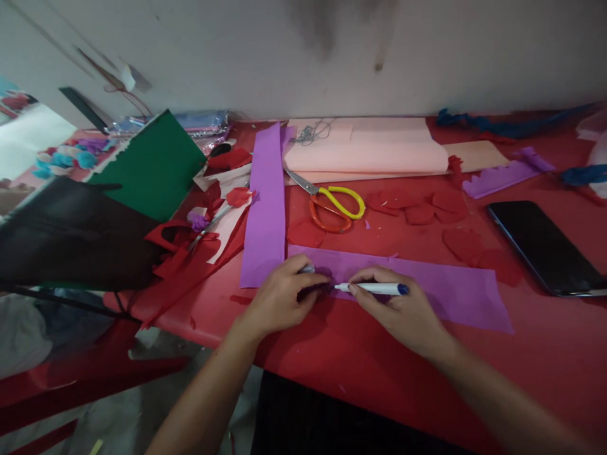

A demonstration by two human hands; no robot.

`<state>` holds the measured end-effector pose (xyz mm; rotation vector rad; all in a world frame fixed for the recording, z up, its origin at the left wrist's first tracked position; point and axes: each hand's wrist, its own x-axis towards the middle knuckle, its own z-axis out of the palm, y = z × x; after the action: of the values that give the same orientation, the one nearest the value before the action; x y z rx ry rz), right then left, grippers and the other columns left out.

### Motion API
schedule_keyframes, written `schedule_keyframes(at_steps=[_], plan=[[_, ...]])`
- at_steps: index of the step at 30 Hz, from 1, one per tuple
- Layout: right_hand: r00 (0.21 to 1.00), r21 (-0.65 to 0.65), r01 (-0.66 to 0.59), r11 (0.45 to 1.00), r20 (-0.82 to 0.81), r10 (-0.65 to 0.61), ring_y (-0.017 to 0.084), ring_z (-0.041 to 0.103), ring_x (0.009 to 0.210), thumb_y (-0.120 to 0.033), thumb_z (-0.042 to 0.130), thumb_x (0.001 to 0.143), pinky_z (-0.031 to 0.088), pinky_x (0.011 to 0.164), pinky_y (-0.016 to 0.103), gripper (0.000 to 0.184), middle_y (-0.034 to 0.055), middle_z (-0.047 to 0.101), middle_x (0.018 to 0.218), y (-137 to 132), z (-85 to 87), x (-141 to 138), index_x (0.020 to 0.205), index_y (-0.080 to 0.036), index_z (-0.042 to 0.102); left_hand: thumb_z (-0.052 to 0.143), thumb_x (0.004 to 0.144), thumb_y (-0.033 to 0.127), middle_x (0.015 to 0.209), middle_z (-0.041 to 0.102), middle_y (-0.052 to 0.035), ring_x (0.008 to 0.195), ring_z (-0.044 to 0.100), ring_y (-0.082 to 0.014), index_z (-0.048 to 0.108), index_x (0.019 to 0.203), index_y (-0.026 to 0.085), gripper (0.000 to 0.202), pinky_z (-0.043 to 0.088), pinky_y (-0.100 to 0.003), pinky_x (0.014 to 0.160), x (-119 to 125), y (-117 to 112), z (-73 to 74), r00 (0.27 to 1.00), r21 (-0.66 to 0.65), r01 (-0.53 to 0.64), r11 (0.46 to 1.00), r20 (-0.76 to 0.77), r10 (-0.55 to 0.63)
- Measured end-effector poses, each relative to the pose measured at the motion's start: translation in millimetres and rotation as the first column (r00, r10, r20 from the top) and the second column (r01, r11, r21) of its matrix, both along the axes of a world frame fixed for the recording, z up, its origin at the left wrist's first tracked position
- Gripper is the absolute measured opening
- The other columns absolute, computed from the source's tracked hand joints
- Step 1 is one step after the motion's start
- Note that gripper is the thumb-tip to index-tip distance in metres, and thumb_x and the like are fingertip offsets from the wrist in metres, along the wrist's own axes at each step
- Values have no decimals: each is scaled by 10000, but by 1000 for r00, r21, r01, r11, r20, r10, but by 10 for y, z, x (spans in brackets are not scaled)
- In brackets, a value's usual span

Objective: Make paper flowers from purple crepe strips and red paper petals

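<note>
My right hand (pixel 401 309) grips a white marker (pixel 374 289) with a dark blue end. Its tip touches or hovers just over a purple paper strip (pixel 465 294) lying lengthwise on the red table. My left hand (pixel 284 294) rests on the strip's left end, fingers curled together near the marker tip. A small grey cap-like piece (pixel 307 269) pokes out between those fingers. Beyond my left hand a second purple strip (pixel 264 202) lies pointing away from me. Scissors (pixel 327 196) with one yellow and one orange handle lie open behind the strips.
Folded pale pink paper (pixel 370 148) lies against the wall, a tangle of thin wire (pixel 313 131) on it. Red petal-shaped cutouts (pixel 420 212) and a black phone (pixel 545 246) are at right. Left stand a green board (pixel 152 167), a black bag (pixel 76 234) and red scraps (pixel 175 243).
</note>
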<state>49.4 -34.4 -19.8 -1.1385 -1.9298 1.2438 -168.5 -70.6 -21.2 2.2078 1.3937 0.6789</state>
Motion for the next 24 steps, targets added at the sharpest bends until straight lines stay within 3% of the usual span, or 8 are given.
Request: schedule_keyframes(at_steps=[19,24], plan=[[999,84,-46,995,26,43,136,589,672,-154,555,811,450,634,254,88,-24,631,717,-15,41,43,763,-220,590,527,836,102,891,555,-57,831,537,-164,682,1093,175,309,459,-305,730,1,-7,13,1000,-19,-2,1000,-12,2],[999,56,-36,998,-25,38,131,563,647,-163,539,823,437,593,246,94,-22,604,699,-20,45,84,759,-219,577,526,831,92,907,567,-61,860,541,-172,677,1094,186,318,470,-318,753,-5,-5,0,1000,-4,3,1000,-2,-3]])
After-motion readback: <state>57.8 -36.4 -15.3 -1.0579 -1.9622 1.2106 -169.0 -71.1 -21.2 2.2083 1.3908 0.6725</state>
